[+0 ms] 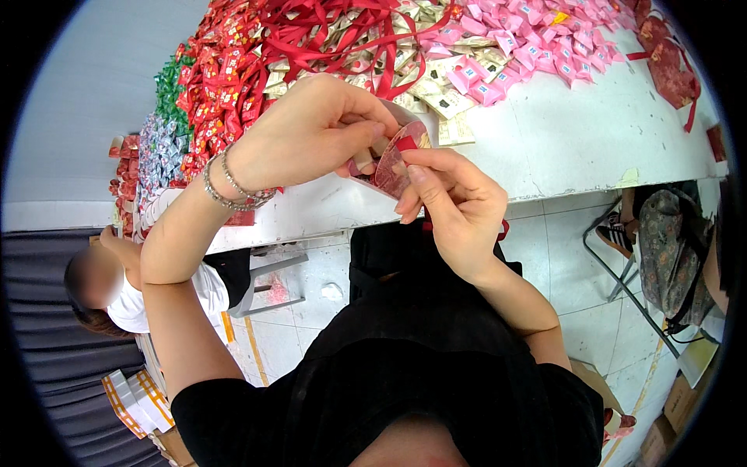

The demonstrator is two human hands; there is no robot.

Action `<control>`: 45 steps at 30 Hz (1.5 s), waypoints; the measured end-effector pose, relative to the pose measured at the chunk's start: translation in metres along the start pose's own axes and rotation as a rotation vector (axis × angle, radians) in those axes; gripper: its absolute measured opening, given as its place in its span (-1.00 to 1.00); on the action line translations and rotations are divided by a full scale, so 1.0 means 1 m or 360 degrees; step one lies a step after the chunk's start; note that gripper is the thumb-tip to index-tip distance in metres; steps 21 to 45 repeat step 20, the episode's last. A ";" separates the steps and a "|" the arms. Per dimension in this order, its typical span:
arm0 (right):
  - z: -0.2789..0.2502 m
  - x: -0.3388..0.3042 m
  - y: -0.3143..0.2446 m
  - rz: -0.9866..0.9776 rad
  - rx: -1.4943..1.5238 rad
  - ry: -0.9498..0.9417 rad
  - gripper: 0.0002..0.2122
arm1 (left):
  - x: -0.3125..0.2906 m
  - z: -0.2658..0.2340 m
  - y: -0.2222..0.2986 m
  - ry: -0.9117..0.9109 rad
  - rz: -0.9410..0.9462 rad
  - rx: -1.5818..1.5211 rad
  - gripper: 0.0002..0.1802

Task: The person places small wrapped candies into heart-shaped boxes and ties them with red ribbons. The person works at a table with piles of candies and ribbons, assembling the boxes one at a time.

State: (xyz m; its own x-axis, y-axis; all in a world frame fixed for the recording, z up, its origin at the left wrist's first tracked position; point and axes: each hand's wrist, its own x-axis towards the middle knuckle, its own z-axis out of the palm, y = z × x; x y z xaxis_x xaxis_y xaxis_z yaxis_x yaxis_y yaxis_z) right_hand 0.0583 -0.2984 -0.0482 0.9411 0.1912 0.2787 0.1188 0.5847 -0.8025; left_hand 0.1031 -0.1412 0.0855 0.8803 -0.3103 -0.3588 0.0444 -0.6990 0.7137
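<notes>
Looking down from the head camera, two bare hands meet over the edge of one white worktable (576, 140). The left hand (311, 128), with two thin silver bracelets (233, 187) on its wrist, pinches the small round red-patterned paper box (393, 159) from the left, thumb and fingers closed on its rim. The right hand (455, 206) grips the same box from below and the right, its thumb pressed on the box's face beside a small red tab (405, 143). One box is held, just above the table's near edge.

On the tabletop lie heaps too many to count: red wrapped sweets (222, 86), pink wrapped sweets (529, 47), cream sachets (447, 101), green ones (167, 82), and a tangle of red satin ribbons (334, 35). One other person in a white top (132, 303) sits at lower left. One patterned bag (665, 249) rests on a folding chair at right.
</notes>
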 end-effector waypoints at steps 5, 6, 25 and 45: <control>0.002 0.000 0.003 0.0005 -0.0047 -0.0040 -0.84 | 0.002 0.000 -0.001 -0.0061 -0.0034 -0.0028 -0.77; 0.003 0.000 0.004 0.0013 -0.0039 -0.0048 -0.84 | 0.003 0.000 -0.001 -0.0092 -0.0036 -0.0003 -0.77; 0.001 0.047 -0.022 -0.0803 -0.0599 0.0077 -0.65 | -0.021 -0.033 0.018 0.0664 0.0653 0.0428 -0.91; 0.001 0.047 -0.022 -0.0803 -0.0599 0.0077 -0.65 | -0.021 -0.033 0.018 0.0664 0.0653 0.0428 -0.91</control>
